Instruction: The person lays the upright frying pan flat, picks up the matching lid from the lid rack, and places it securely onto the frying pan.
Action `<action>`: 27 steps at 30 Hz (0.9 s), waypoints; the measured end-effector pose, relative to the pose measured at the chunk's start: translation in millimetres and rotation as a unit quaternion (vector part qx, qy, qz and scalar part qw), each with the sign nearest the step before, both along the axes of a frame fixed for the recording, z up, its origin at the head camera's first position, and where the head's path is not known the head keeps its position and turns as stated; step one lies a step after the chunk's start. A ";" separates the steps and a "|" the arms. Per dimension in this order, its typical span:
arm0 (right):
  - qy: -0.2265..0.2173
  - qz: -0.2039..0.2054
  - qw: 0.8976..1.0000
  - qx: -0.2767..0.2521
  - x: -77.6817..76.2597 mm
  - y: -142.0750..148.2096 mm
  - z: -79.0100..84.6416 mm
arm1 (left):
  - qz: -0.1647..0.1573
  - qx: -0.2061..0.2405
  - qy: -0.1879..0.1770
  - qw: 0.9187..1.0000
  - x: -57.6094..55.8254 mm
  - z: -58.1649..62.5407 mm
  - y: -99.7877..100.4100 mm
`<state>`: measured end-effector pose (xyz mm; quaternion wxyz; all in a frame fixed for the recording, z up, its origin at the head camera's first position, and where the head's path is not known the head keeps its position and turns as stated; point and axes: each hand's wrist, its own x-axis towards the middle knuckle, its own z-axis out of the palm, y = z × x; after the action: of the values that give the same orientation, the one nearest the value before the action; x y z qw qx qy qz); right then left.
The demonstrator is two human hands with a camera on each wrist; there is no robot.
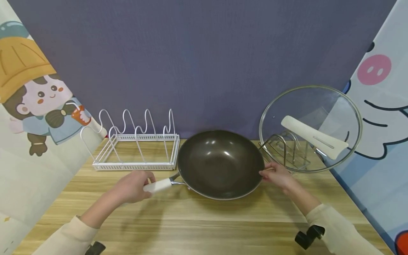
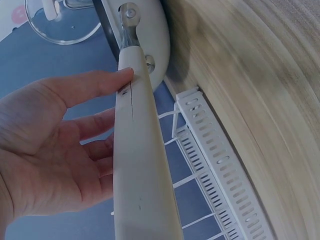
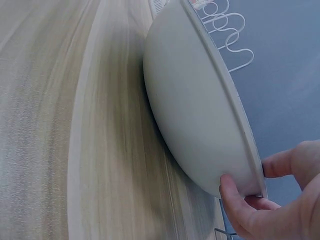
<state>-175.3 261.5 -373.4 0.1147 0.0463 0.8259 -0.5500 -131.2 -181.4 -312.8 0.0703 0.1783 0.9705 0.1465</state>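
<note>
A wok [image 1: 220,166] with a dark inside and a pale outside is held over the wooden table, its bowl facing up. At its left, my left hand [image 1: 135,186] grips the cream handle [image 1: 158,185]; in the left wrist view the thumb lies on the handle [image 2: 140,150] and the fingers reach behind it. On the opposite side my right hand [image 1: 278,176] pinches the wok's rim. The right wrist view shows fingertips against the pale outer wall [image 3: 195,100] and the thumb at the rim's edge.
Left of the wok stands a white wire rack [image 1: 135,164] with upright loops. At the right, a glass lid [image 1: 310,171] with a cream handle [image 1: 313,136] leans in a small metal wire rack [image 1: 285,152]. A grey-blue wall [image 1: 204,63] rises behind the table [image 1: 204,230].
</note>
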 end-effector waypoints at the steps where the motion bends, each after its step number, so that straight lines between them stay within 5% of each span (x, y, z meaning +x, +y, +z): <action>1: 0.001 0.000 1.000 0.003 1.0 -0.3 -0.1 | 0.000 -0.002 0.003 1.000 -0.2 -0.2 -0.4; 27: -0.013 -0.006 1.000 -0.005 4.2 -1.3 -2.0 | 0.011 -0.007 0.011 1.000 -3.9 -0.6 -1.0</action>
<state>-171.1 260.2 -375.3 0.1223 0.0576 0.8213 -0.5543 -135.2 -182.4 -313.5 0.0594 0.1683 0.9742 0.1384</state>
